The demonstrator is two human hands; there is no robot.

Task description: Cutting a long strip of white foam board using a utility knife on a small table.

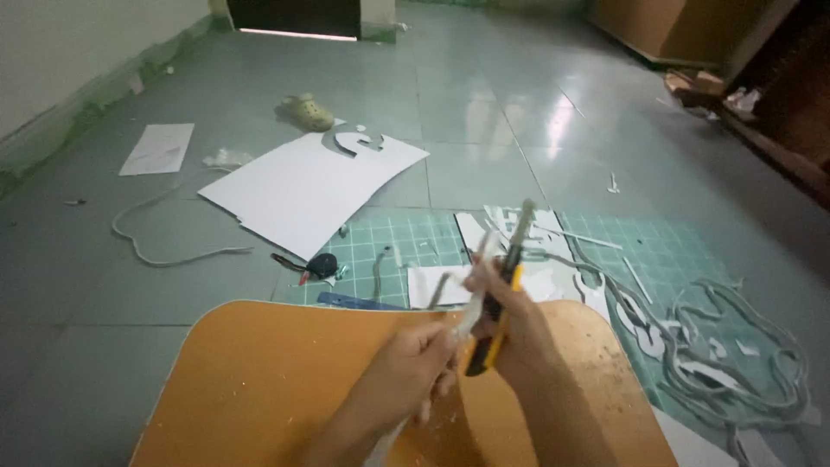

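My right hand (510, 324) grips a yellow-and-black utility knife (501, 298), its blade end pointing up and away. My left hand (415, 367) holds a thin white strip of foam board (474, 290) that rises beside the knife, close against it. Both hands are raised over an orange wooden board (259, 380) with rounded corners, dusted with small white crumbs. Whether the blade touches the strip I cannot tell.
A green cutting mat (666, 251) lies on the tiled floor with white cut-outs and curled offcut strips (743, 363). A large white sheet (311, 186) with a cut-out shape lies further off, with a sandal (305, 111), a paper sheet (157, 149), a blue ruler (359, 302) nearby.
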